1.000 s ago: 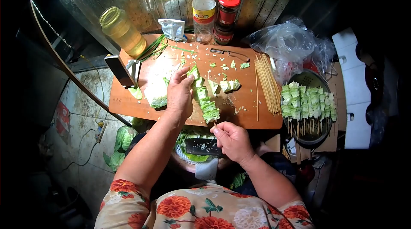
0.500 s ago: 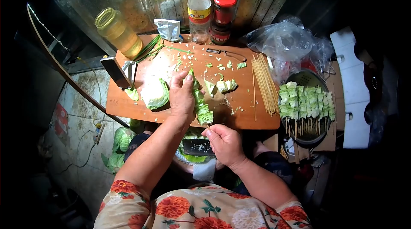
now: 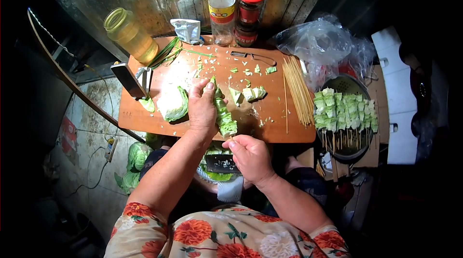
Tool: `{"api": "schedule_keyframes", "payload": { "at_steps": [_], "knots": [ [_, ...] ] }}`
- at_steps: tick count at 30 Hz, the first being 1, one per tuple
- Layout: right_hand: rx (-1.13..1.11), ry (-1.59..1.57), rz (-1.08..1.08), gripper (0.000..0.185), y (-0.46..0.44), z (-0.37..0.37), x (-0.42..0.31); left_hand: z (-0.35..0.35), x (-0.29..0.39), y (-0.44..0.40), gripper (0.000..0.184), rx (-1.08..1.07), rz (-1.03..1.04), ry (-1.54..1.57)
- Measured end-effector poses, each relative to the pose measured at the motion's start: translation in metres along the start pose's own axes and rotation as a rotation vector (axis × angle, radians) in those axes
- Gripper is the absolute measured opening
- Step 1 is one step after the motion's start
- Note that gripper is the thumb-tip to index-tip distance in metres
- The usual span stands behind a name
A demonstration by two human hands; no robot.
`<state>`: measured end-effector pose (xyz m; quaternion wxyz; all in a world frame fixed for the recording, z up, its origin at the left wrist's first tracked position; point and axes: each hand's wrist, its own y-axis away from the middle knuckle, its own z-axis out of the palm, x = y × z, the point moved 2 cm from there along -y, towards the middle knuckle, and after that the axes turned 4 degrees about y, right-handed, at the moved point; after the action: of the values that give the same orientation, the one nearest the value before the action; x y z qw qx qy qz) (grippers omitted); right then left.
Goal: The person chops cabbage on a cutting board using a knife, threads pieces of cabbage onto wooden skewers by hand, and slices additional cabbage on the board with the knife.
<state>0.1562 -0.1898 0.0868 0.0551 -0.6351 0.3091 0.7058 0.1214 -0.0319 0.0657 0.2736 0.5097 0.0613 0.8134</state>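
Note:
A cabbage skewer (image 3: 225, 119), its folded green leaves threaded along a bamboo stick, slants between my two hands above the board's front edge. My left hand (image 3: 202, 106) is closed around the upper leaves, thumb on top. Lower down, my right hand (image 3: 250, 158) pinches the bare end of the stick. Left of my left hand sits a cut cabbage (image 3: 174, 105) on the wooden board (image 3: 193, 70). Chopped cabbage pieces (image 3: 254, 93) lie to the right of the skewer. Below my hands, a dark cleaver blade (image 3: 222, 163) rests over a bowl of leaves.
Loose bamboo sticks (image 3: 296, 92) lie at the board's right end. Beyond them, several cabbage skewers (image 3: 345, 111) rest on a dark pan. A peeler (image 3: 253, 57), a bottle (image 3: 222, 14), jars (image 3: 248, 14) and a propped phone (image 3: 127, 80) stand or lie toward the back and left.
The view has shifted slightly. Both hands keep hold of the cabbage skewer, in nearly the same pose.

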Motion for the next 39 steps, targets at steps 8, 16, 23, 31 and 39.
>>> {"api": "schedule_keyframes", "payload": {
  "at_steps": [8, 16, 23, 31, 39],
  "knots": [
    [0.003, -0.037, 0.032, 0.019, -0.007, -0.003, -0.003, 0.005, -0.006, 0.005, 0.023, -0.023, -0.052, -0.006],
    [-0.093, 0.118, 0.057, 0.023, -0.007, -0.016, -0.008, -0.002, 0.004, -0.009, 0.024, -0.158, 0.204, -0.141],
    [-0.108, 0.625, -0.091, 0.015, -0.012, -0.028, 0.024, -0.003, 0.028, 0.006, 0.032, -0.305, 0.248, -0.27],
    [-0.062, 0.762, -0.053, 0.021, -0.01, -0.044, 0.017, -0.001, 0.033, 0.018, 0.047, -0.494, 0.261, -0.504],
    [0.114, 0.879, -0.128, 0.017, -0.016, -0.065, 0.014, -0.004, 0.033, 0.033, 0.048, -0.463, 0.326, -1.041]
  ]
}}
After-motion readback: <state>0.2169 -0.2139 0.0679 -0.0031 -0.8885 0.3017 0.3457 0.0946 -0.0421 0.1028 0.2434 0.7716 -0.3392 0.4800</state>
